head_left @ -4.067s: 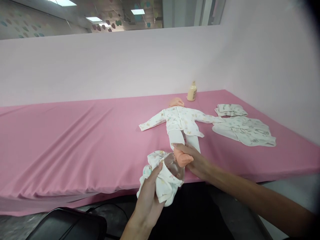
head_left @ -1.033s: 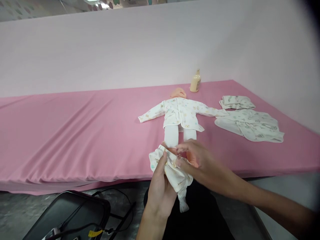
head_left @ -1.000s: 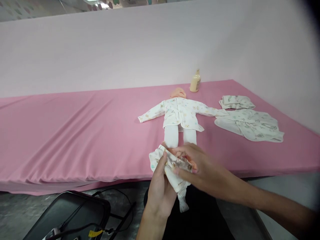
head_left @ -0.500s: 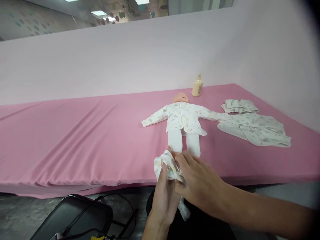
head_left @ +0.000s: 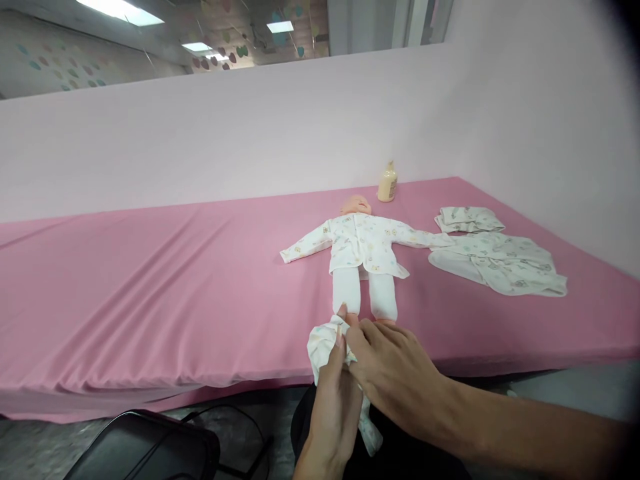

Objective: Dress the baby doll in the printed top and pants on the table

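A baby doll [head_left: 356, 204] lies on its back with its arms spread, wearing a white printed jacket [head_left: 363, 243]. White cloth covers its legs [head_left: 346, 290]; its feet reach toward the near edge of the bed. Right at the doll's left-side foot in view, my left hand [head_left: 334, 393] grips bunched white printed baby pants [head_left: 321, 343], thumb on top. Fingers of my right hand [head_left: 395, 363] pinch the same cloth by the foot, so their tips are partly hidden. One loose leg of the garment dangles below my hands.
A pink sheet [head_left: 165, 300] covers the bed. Behind the doll stands a cream pump bottle [head_left: 387, 183] near the wall. To the right lie a folded printed cloth [head_left: 470, 219] and a spread printed garment [head_left: 510, 263]. A black chair [head_left: 145, 447] is at lower left.
The view has tilted up a little, so everything sits lower. My hands still hold the bunched pants at the doll's foot, with the right fingers shifted slightly along the cloth.
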{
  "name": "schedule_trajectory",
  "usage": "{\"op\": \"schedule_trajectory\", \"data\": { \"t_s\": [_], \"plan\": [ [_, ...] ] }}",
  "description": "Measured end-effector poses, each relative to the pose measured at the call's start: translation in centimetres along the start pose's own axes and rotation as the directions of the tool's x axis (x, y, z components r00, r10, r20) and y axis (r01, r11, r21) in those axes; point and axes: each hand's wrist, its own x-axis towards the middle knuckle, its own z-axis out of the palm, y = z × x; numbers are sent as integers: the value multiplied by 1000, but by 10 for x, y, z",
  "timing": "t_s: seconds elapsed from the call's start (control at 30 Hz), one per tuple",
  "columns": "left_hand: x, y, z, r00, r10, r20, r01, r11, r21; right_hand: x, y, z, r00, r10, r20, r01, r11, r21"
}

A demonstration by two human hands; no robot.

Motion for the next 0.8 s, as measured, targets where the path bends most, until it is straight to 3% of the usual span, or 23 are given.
{"op": "schedule_trajectory", "data": {
  "t_s": [0.2,0.37,0.53,0.6,0.7,0.8],
  "plan": [
    [1,6,10,998,37,-43,-37,999,9,-1,14,-3,995,74,61,-93,897,433],
    [-2,10,9,999,1,-36,0,1000,23,-9,6,-2,997,59,56,-79,859,506],
    [-5,7,0,998,-56,38,55,998,28,-7,2,8,996,76,-49,-61,963,264],
    [-6,6,-4,997,-59,42,58,998,14,-5,-1,9,997,-2,-78,8,996,85],
    [-6,4,-8,998,-55,30,55,998,8,-5,-9,7,994,-100,-46,91,981,-173],
    [-6,1,-9,1000,-28,6,28,1000,10,-8,-17,7,995,-89,-32,76,955,-285]
  ]
}}
